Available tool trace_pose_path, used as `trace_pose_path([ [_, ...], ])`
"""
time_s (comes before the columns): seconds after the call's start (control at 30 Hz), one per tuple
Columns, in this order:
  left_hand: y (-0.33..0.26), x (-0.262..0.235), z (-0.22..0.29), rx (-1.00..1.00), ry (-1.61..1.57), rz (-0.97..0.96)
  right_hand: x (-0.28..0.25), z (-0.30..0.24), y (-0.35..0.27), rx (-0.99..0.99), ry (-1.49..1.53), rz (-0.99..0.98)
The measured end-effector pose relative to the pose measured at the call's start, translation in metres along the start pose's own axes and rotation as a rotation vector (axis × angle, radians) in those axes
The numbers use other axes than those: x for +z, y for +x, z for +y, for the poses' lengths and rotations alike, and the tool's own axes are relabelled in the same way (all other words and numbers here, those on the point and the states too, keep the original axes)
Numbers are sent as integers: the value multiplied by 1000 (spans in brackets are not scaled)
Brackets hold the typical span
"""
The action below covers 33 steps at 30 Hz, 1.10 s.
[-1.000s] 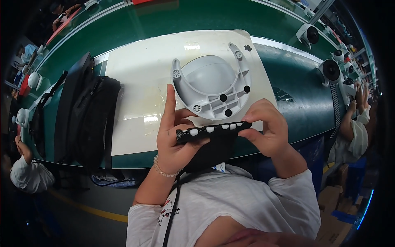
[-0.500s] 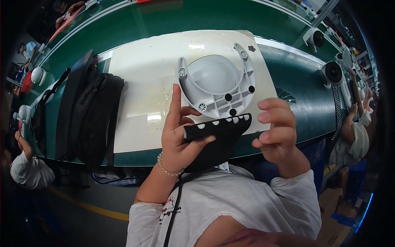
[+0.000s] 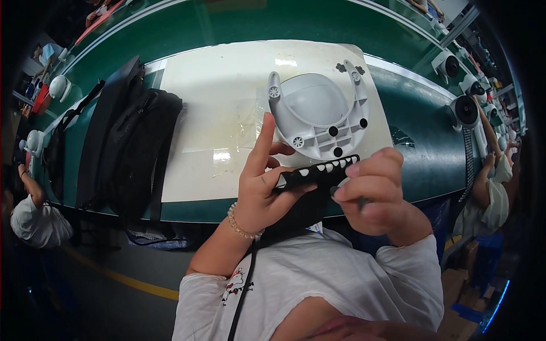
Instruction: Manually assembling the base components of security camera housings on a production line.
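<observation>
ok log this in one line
left hand: holds black sheet; right hand: near it, contact unclear; white part: on pale board

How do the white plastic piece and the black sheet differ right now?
The white plastic piece rests on the pale mat; the black sheet is held in the left hand. The piece is domed and ribbed with two prongs; the sheet looks thin. Both carry contrasting spots: black on the piece, white on the sheet.

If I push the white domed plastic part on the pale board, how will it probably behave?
The white domed plastic part is probably stiff, as ribs brace it. It looks light for its size, being open between the ribs. It may slide: the black discs face up, away from the pale board.
</observation>
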<state>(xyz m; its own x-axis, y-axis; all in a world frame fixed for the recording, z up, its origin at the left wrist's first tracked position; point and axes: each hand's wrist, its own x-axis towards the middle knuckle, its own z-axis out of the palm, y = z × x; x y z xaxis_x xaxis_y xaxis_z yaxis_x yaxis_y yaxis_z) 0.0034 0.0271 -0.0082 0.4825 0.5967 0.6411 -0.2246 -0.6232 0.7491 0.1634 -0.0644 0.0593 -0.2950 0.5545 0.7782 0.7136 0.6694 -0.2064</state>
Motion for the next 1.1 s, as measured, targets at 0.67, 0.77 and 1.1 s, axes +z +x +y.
trace_pose_path([
  [0.67,2,1,1,5,12,19,17,15,29,355,441,-76],
  [0.77,2,0,1,2,11,-22,18,17,38,446,356,-176],
  [1.1,-1,-1,-1,-14,50,-47,19,15,42,328,237,-212],
])
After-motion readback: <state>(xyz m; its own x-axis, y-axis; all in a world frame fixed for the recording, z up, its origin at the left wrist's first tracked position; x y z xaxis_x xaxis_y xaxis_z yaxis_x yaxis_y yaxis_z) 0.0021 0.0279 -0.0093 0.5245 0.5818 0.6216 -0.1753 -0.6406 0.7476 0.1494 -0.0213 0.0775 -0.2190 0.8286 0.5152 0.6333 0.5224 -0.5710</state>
